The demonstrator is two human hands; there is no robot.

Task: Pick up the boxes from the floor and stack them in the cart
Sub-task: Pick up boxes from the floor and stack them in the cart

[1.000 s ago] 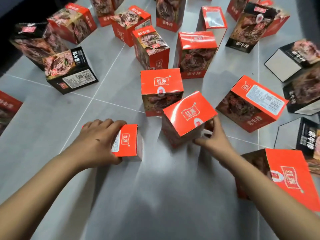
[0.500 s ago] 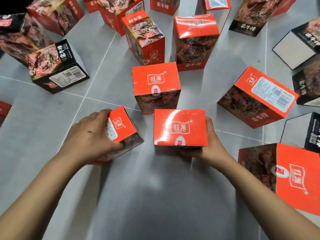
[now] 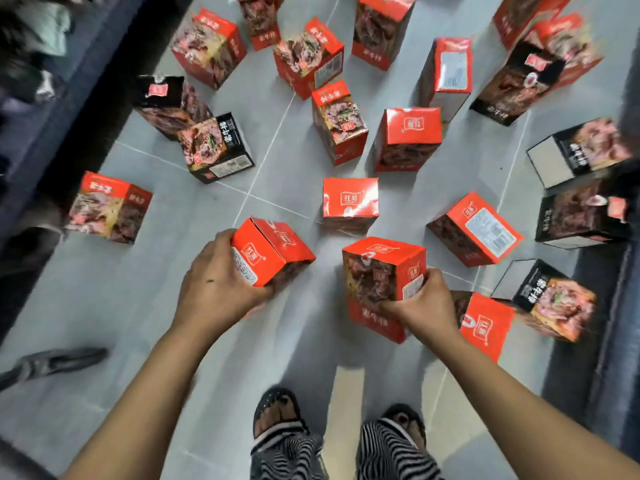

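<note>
Floor (image 3: 104,306): grey glossy tiles, spanning whole view. Pale grout lines (image 3: 273,143) are crossing near ctr, running toward 12 and 9 o'clock. Soft light is reflecting off tiles in streaks at approx. 6 o'clock. Dark blue furniture edge (image 3: 69,98) is occupying 10–11 o'clock; type indeterminate. Dark blue-grey strip (image 3: 606,358) is bordering floor at 3–4 o'clock. Grey blurred obj. (image 3: 59,362) is lying on tiles at 8 o'clock.

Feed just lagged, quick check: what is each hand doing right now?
Left hand: closed round a tilted red cardboard box.
Right hand: closed round a red cardboard box with a meat photo.
</note>
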